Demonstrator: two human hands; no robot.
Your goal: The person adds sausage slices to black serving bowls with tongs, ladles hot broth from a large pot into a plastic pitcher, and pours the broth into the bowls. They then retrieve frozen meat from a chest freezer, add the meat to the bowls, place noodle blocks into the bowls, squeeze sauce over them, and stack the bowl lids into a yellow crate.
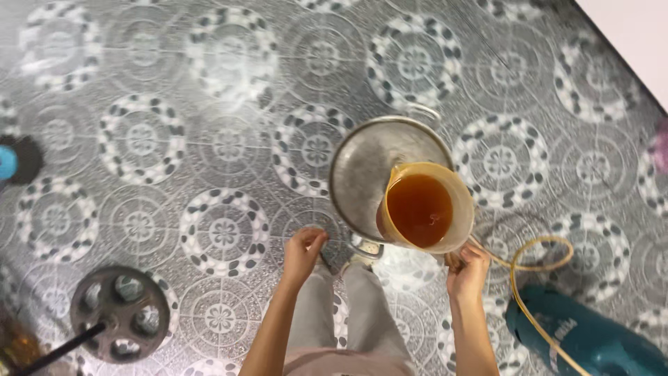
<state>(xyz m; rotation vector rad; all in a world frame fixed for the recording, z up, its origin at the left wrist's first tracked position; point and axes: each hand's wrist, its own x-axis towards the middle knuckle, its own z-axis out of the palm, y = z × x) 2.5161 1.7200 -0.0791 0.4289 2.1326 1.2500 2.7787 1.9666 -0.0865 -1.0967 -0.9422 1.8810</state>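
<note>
A large empty steel pot (369,163) stands on the patterned floor in front of me. Over its near right rim I tilt a pale plastic jug (463,209) filled with amber-brown liquid (419,209). My right hand (467,270) grips the jug from below at its near side. My left hand (303,252) hovers near the pot's near left rim, fingers loosely curled, holding nothing. My grey trouser legs show between my arms.
A teal cylinder (591,338) with a thin yellowish hose (518,278) lies at the lower right. A round dark metal disc with holes on a rod (120,313) sits at the lower left. A blue-and-black object (14,161) is at the left edge.
</note>
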